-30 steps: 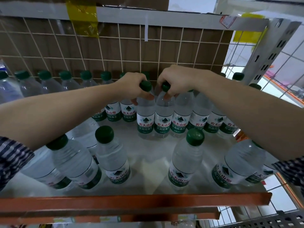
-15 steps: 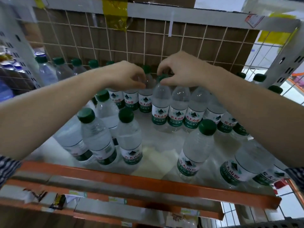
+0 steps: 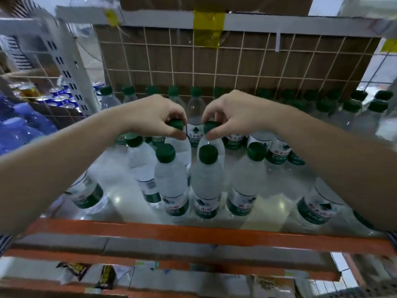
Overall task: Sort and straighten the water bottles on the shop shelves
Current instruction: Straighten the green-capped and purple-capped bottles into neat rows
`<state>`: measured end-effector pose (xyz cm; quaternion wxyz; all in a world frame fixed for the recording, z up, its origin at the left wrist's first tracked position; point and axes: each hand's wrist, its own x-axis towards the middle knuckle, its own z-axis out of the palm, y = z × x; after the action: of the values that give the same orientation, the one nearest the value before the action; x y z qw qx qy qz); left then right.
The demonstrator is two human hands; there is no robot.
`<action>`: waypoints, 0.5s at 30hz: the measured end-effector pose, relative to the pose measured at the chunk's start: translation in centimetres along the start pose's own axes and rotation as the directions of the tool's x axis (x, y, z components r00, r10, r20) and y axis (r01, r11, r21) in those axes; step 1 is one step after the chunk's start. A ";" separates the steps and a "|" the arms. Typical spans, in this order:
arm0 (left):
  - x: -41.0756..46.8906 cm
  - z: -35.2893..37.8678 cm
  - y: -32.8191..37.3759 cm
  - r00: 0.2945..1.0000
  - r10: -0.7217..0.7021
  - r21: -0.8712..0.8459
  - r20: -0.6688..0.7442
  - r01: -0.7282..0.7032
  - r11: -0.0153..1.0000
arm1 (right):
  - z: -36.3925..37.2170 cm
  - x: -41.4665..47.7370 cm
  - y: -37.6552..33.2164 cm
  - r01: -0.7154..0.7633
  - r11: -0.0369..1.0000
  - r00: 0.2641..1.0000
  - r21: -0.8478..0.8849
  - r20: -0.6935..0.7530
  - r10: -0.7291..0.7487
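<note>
Clear water bottles with green caps and green-white labels stand on a pale shelf. My left hand pinches the green cap of one bottle in the shelf's middle. My right hand pinches the cap of the bottle beside it. Both held bottles stand upright, close together. In front of them stand three loose bottles. A back row of bottles lines the wire grid.
An orange shelf edge runs across the front. A wire grid with a brown board closes the back. Bottles crowd the right side and one stands at the left. Blue cans sit beyond the left upright.
Both hands have drawn their two bottles forward from the back row toward the shelf's middle. The view has shifted left and lower.
</note>
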<state>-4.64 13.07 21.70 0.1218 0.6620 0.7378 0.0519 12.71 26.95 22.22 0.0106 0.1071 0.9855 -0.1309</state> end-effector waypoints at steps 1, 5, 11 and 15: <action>0.1 0.1 -0.5 1.000 0.018 0.004 0.009 -0.018 1.000 | 0.4 0.4 -0.2 -0.028 0.999 1.000 -0.031 -0.006 0.028; 1.2 0.6 -1.4 0.996 0.081 -0.013 0.022 -0.081 0.997 | 1.5 0.9 -0.8 -0.125 0.990 0.992 -0.066 -0.017 0.124; 4.5 0.1 -1.8 0.991 0.129 -0.025 0.025 -0.128 0.991 | -0.4 1.5 1.4 -0.209 0.969 0.977 -0.132 0.004 0.211; 7.8 -0.1 -1.2 0.992 0.130 -0.042 -0.001 -0.130 0.991 | -1.0 2.6 4.8 -0.232 0.952 0.972 -0.201 -0.013 0.235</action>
<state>-6.59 20.65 20.62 0.1326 0.7060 0.6917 0.0748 11.21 32.27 21.88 0.0424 0.2205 0.9740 -0.0289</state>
